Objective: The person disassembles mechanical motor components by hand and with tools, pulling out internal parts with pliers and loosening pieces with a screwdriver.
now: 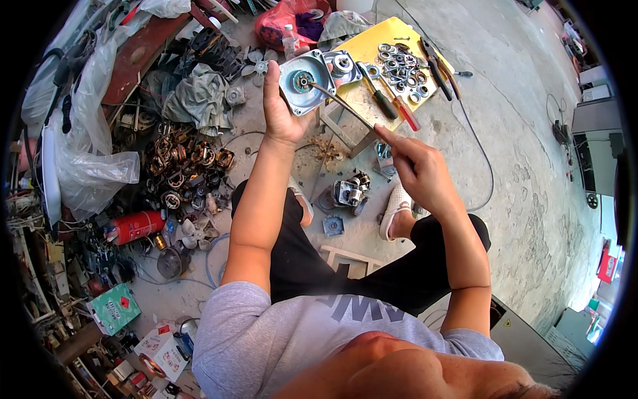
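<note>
1. The person's left hand (287, 113) is clamped on a square silver-grey metal end cover (297, 81), raised just beyond the left edge of a low yellow-topped bench (399, 33); its round recess faces up, thumb along the left rim.
2. The right hand (424, 166), apart from the left and in front of the bench's near edge, is closed around a long thin metal tool (345, 105), index finger laid along it; the grip hides its handle.
3. The tool slants up and left, its far end at the cover's central hub; whether it touches cannot be told.
4. At the bench's left edge, partly behind the cover, is a second silver metal housing (342, 64) with a round centre.
5. A black-handled screwdriver (384, 104) and a red-handled screwdriver (406, 113) lie side by side toward the near edge.
6. Shiny metal ring bearings (402, 70) are heaped near the bench's middle; dark-jawed pliers (435, 66) lie along its right edge.
7. On the concrete floor, a small blue-grey square metal cover (333, 225) lies between the feet.
</note>
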`<state>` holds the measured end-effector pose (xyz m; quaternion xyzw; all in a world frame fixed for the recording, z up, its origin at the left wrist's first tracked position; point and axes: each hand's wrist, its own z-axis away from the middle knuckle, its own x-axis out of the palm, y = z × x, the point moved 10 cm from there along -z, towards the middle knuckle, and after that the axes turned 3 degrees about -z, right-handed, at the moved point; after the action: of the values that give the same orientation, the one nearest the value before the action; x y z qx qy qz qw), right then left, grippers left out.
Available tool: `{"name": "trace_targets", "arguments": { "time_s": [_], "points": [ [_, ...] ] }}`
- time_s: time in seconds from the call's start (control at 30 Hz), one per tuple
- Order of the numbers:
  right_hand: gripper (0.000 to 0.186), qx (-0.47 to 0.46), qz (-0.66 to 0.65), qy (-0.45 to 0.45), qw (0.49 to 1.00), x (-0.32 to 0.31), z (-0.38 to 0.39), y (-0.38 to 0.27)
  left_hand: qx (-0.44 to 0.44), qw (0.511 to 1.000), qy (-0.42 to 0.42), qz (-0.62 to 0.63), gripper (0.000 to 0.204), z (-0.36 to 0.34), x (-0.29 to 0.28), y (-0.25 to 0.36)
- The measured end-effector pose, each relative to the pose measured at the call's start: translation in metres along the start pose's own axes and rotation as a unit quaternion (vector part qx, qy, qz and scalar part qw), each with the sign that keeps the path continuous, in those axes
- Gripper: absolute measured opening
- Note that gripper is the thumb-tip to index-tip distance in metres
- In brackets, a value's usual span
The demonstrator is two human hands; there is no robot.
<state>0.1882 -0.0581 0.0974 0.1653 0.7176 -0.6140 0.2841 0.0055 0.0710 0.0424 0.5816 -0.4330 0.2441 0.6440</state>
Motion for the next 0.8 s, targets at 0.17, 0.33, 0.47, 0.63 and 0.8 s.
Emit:
{"name": "trace_targets", "arguments": {
  "time_s": [0.17,0.33,0.47,0.63,0.8],
  "points": [
    [0.052,0.034,-0.027,-0.032,0.999,0.003,0.000,0.001,0.001,1.000,-0.010,0.005,0.068,0.000,0.002,-0.001],
    [0.053,0.068,-0.056,-0.059,0.994,0.009,0.002,0.008,-0.001,1.000,-0.018,-0.003,0.071,0.001,0.006,-0.002],
    [0.053,0.115,-0.082,-0.079,0.987,0.015,0.004,0.015,-0.014,1.000,-0.010,0.012,0.073,0.002,0.006,-0.003],
    [0.050,0.065,-0.099,-0.021,0.993,0.018,0.005,0.016,-0.036,0.997,0.003,0.067,0.077,0.001,0.006,-0.006],
    [0.048,0.066,-0.129,0.007,0.989,0.020,0.006,0.017,-0.067,0.985,-0.021,0.155,0.080,0.000,0.002,-0.009]
  ]
}}
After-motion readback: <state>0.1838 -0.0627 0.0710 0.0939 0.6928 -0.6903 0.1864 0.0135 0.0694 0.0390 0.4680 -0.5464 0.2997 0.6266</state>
